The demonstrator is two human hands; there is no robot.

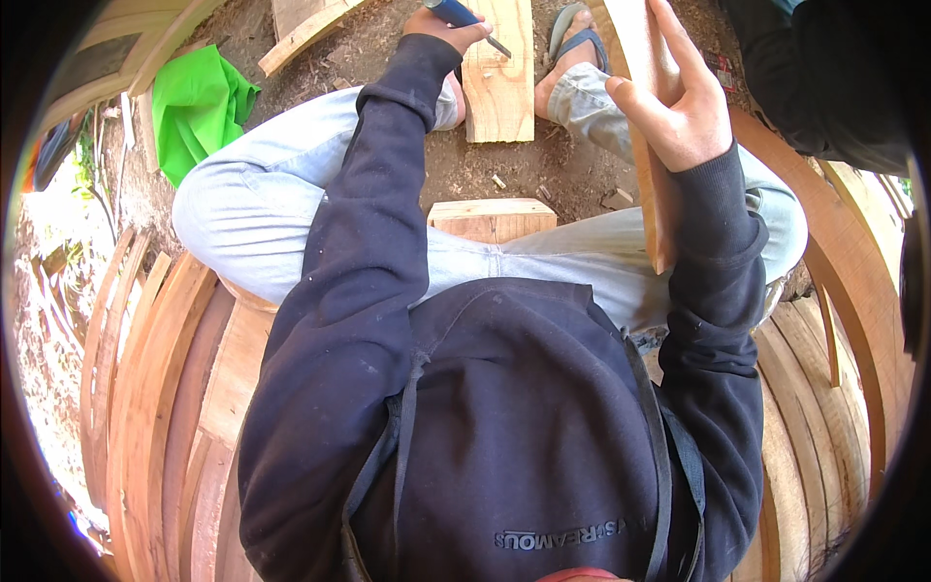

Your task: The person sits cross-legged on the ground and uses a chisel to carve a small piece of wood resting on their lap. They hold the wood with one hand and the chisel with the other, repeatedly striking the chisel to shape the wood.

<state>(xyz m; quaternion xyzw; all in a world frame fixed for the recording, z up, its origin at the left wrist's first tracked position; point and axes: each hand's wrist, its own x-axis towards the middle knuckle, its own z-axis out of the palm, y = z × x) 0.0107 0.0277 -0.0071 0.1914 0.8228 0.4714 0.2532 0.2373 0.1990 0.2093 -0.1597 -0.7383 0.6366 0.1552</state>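
Observation:
My left hand (438, 29) is closed around the blue handle of a chisel (498, 47). Its metal tip points down over a flat wooden plank (500, 107) lying on the ground between my feet. Faint marks or cuts show on the plank by the tip; whether the tip touches it I cannot tell. A long wooden board (652, 194) stands on edge or tilted over my right leg. My right hand (685, 112) grips that board, thumb on one side and fingers stretched along the other. The board's upper end runs out of view.
A small wood block (493, 219) sits in front of my crossed legs. Bright green cloth (202, 107) lies at the left. Curved wooden pieces (155, 388) stack at the left, and a large curved plank (863, 272) leans at the right. Another person's dark clothing (805, 87) shows at upper right.

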